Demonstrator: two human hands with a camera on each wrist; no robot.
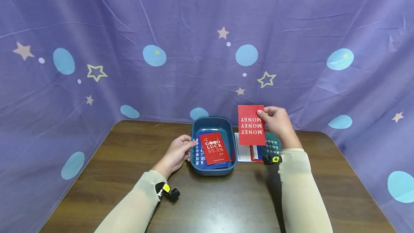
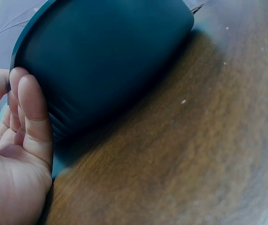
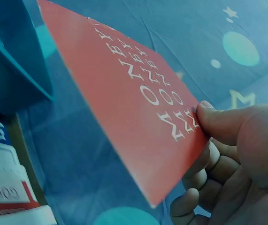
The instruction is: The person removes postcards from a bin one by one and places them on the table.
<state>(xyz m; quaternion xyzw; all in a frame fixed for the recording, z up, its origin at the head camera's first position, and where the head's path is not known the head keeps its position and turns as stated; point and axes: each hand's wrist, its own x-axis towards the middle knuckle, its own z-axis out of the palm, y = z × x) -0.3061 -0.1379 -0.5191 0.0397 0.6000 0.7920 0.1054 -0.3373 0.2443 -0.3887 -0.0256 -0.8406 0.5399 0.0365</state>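
Note:
A red card (image 1: 251, 127) printed with the word MONEY on three lines hangs raised, its lettering upside down in the head view. My right hand (image 1: 277, 122) pinches it at the edge, thumb on the printed face. In the right wrist view the card (image 3: 119, 103) slants away from the fingertips. My left hand (image 1: 176, 152) holds the left side of a dark blue plastic bin (image 1: 213, 172), thumb at the rim and fingers against the outer wall (image 2: 105, 56). Inside the bin, a red GOOD LUCK card (image 1: 214, 149) lies over blue cards (image 1: 198, 155) with white writing.
Right of the bin lie a white card (image 1: 243, 154), a red, white and blue one, and a green card (image 1: 273, 143) with white characters, partly under the right hand and raised card. A purple patterned curtain (image 1: 194, 21) rises behind the wooden table (image 1: 129, 168).

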